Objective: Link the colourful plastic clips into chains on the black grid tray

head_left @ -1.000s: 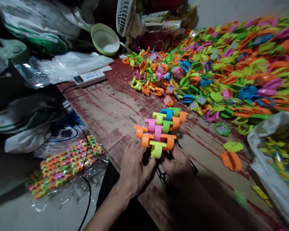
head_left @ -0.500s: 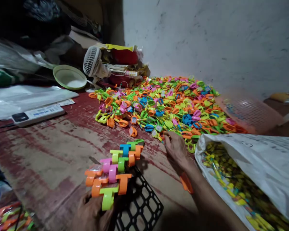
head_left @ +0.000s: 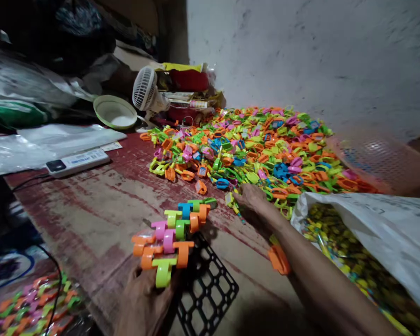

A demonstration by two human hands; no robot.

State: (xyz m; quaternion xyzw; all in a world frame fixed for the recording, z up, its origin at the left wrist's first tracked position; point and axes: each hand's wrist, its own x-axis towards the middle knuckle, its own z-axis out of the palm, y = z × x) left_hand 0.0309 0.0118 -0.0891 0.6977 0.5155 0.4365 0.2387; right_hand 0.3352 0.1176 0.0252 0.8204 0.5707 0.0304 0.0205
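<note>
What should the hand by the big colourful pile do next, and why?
Probably pinch one loose piece from the pile. The right hand rests at its near edge, seemingly empty, while the left hand holds the linked chain.

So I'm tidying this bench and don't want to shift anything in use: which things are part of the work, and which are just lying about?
In use:
- left hand on the linked strip of coloured pieces
- black grid under it
- right hand at the heap of loose pieces

Lying about:
- fan
- bowl
- power strip
- white bag
- mesh basket
</note>
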